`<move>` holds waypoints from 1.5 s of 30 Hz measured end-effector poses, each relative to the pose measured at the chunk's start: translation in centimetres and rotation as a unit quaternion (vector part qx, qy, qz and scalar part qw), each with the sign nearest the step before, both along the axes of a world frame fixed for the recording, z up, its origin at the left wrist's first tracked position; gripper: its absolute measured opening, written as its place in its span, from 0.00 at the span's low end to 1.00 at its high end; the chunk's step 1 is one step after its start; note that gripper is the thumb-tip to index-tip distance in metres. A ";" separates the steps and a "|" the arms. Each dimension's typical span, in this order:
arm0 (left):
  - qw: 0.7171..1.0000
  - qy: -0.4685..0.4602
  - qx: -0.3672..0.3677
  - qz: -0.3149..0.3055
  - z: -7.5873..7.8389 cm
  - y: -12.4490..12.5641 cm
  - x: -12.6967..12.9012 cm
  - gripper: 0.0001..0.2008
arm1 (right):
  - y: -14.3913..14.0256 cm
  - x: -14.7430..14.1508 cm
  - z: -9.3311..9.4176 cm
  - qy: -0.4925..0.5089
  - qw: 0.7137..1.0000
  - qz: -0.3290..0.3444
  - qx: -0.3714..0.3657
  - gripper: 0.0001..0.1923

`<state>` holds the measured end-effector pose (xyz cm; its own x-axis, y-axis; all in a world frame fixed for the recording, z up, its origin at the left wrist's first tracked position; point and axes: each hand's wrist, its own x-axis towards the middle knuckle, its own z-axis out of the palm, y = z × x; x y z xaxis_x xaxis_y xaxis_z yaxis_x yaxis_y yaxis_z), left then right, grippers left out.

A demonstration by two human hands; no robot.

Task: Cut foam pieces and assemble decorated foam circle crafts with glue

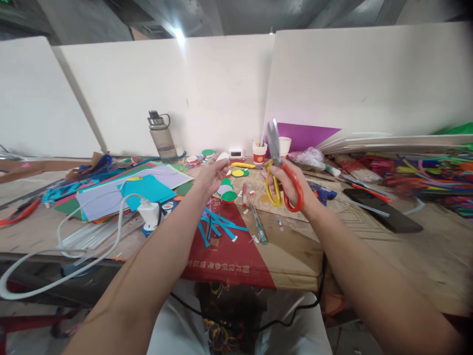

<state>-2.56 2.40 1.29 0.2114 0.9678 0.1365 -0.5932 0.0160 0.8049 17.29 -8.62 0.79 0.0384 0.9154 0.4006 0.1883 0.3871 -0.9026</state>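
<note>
Gripping scissors [283, 182] upright, right hand [291, 190]; clear above table edge [258, 283].

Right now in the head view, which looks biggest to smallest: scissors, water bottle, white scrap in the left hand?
1. scissors, though nearness to the camera inflates them
2. water bottle
3. white scrap, pinched in the left hand

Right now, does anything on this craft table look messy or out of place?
Yes. Blue paper strips and small paper scraps lie scattered on the cardboard, and a white cable droops over the table's front edge.
</note>
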 end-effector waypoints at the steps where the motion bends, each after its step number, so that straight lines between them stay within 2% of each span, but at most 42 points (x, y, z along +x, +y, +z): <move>1: 1.000 0.001 0.001 -0.015 0.1 -0.3 0.1 0.10 | 0.0 -0.2 -0.2 -0.016 1.000 0.014 -0.010 0.18; 4: 0.998 -0.003 -0.012 -0.056 0.1 -1.0 0.2 0.06 | -0.1 -0.7 -0.6 -0.050 0.998 0.029 -0.033 0.20; 8: 0.994 -0.013 0.002 -0.104 0.0 -1.5 0.3 0.09 | -0.8 -1.2 -0.4 -0.098 0.992 0.052 -0.058 0.19; 14: 0.992 -0.054 0.025 -0.112 0.2 -2.0 0.0 0.10 | -1.9 -1.9 0.4 -0.106 0.984 0.083 -0.115 0.16; 17: 0.989 -0.077 0.039 -0.122 0.4 -2.1 -0.2 0.14 | -2.0 -2.0 0.5 -0.106 0.980 0.099 -0.133 0.17; 25: 0.976 -0.099 0.080 -0.176 0.0 -1.7 -0.5 0.21 | -2.2 -1.8 0.3 -0.116 0.978 0.123 -0.123 0.17; 32: 0.975 -0.101 0.100 -0.173 -0.4 -1.2 -0.5 0.20 | -2.1 -1.7 0.2 -0.139 0.976 0.137 -0.093 0.15; 45: 0.978 -0.096 0.115 -0.148 0.0 -2.0 -0.4 0.20 | -2.3 -2.4 -0.2 -0.147 0.977 0.116 -0.106 0.14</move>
<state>-2.99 0.43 1.26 0.4261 0.8077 0.4074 -0.7300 0.0410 0.6822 14.90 -10.91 0.62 -0.2673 0.9497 0.1631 0.3813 0.2597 -0.8872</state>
